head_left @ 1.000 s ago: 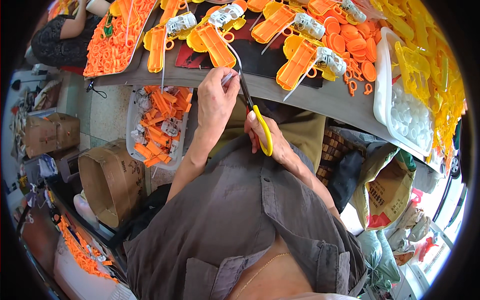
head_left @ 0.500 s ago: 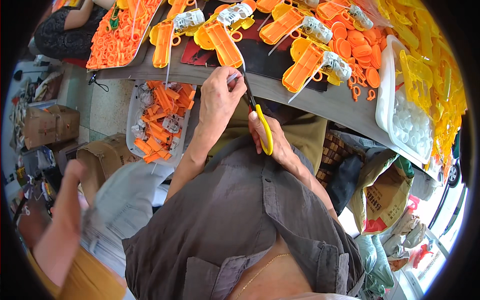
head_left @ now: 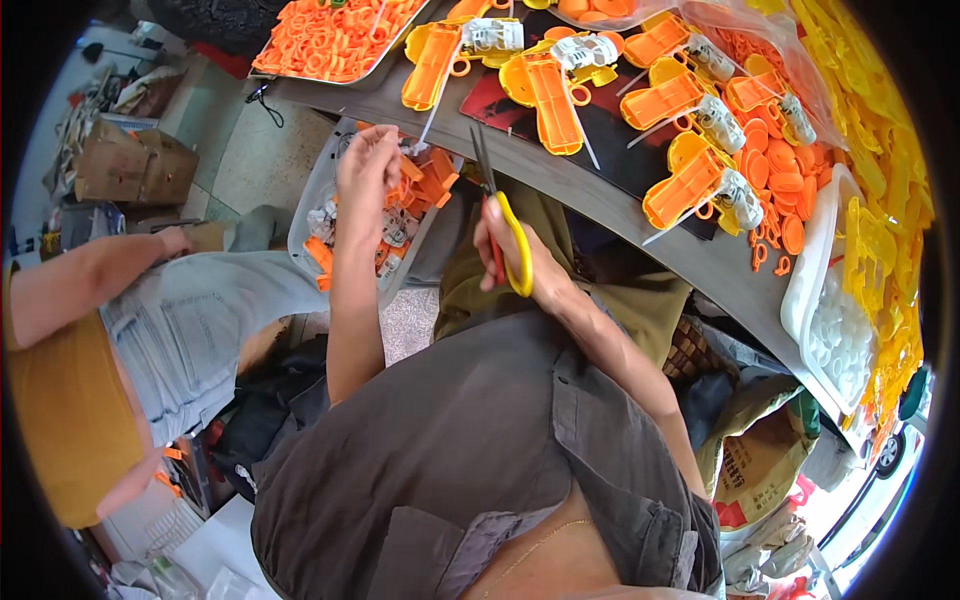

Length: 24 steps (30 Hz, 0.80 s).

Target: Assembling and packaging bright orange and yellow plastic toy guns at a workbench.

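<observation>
My right hand (head_left: 546,270) grips a pair of scissors (head_left: 520,240) with yellow and red handles. The dark blades point up, slightly apart. My left hand (head_left: 364,178) is raised over a bin of orange parts, its fingers drawn together; anything between them is too small to make out. Ahead on the table lies an orange-and-yellow plastic toy assembly (head_left: 552,100) with a white mechanism and a thin white strip hanging from it. To its left, a similar toy assembly (head_left: 433,65) rests near the table edge. Neither hand touches them.
Several more such assemblies (head_left: 690,185) lie to the right, beside loose orange discs (head_left: 782,165). A white tub (head_left: 796,318) of clear parts stands at the right edge. The orange-part bin (head_left: 300,235) sits below the table. Another person's arm (head_left: 90,275) is at left.
My left hand has left the toy assembly's white strip and moved left over the bin. The scissors have come away from the strip. My view has shifted left; the other person's arm has moved.
</observation>
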Each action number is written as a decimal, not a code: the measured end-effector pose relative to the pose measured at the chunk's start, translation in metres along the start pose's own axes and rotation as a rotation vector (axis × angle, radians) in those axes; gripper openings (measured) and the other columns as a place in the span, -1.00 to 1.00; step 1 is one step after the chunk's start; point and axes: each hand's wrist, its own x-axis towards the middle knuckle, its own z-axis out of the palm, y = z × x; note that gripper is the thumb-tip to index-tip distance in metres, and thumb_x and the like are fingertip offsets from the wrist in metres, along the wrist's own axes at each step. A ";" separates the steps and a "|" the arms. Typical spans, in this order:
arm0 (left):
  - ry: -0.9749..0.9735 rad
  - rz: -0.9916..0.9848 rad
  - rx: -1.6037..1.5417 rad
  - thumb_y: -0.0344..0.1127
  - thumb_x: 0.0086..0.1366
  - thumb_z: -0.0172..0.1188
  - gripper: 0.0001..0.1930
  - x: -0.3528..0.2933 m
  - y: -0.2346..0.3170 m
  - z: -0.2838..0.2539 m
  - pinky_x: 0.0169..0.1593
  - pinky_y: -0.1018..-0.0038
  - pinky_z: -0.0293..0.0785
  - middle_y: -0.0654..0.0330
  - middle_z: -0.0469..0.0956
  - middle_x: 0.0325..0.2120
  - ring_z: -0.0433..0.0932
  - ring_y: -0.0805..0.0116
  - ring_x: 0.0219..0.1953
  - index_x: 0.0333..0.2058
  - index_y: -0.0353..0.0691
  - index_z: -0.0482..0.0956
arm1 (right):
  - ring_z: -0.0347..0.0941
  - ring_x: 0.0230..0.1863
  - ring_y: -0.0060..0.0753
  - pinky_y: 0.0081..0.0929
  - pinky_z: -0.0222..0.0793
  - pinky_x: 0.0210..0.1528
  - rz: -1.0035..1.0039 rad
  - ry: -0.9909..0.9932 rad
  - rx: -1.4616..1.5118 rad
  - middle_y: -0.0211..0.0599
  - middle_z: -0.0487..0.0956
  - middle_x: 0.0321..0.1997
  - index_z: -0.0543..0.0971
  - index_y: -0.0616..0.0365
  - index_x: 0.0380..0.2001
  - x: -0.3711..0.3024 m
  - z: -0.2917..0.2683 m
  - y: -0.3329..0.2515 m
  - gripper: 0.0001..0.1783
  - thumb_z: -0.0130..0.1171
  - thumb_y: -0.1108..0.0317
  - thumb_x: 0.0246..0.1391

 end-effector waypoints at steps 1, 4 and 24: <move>0.003 0.004 -0.001 -0.22 0.37 0.16 -0.70 0.005 0.000 0.002 -0.20 0.50 0.48 0.16 0.60 -0.30 0.52 0.43 -0.35 -0.07 -0.33 0.53 | 0.37 -0.57 -0.51 -0.49 0.46 -0.46 0.005 0.020 -0.002 -0.38 0.33 -0.57 0.42 0.17 -0.38 0.014 0.005 -0.001 -0.17 -0.31 -0.49 0.21; 0.111 0.267 0.335 -0.28 0.32 0.23 -0.76 0.018 -0.007 0.015 -0.26 0.58 0.46 0.26 0.63 -0.43 0.52 0.58 -0.36 -0.23 -0.38 0.64 | 0.36 -0.57 -0.52 -0.46 0.50 -0.48 -0.010 0.127 -0.044 -0.37 0.34 -0.52 0.45 0.23 -0.34 0.041 0.025 -0.006 -0.13 -0.23 -0.53 0.16; -0.028 0.169 0.462 -0.29 0.28 0.28 -0.75 0.018 -0.004 0.015 -0.21 0.54 0.46 0.20 0.62 -0.41 0.53 0.53 -0.34 -0.23 -0.42 0.62 | 0.35 -0.70 -0.49 -0.47 0.39 -0.65 -0.047 0.157 -0.033 -0.40 0.33 -0.62 0.44 0.21 -0.46 0.058 0.050 0.016 -0.22 -0.08 -0.44 0.18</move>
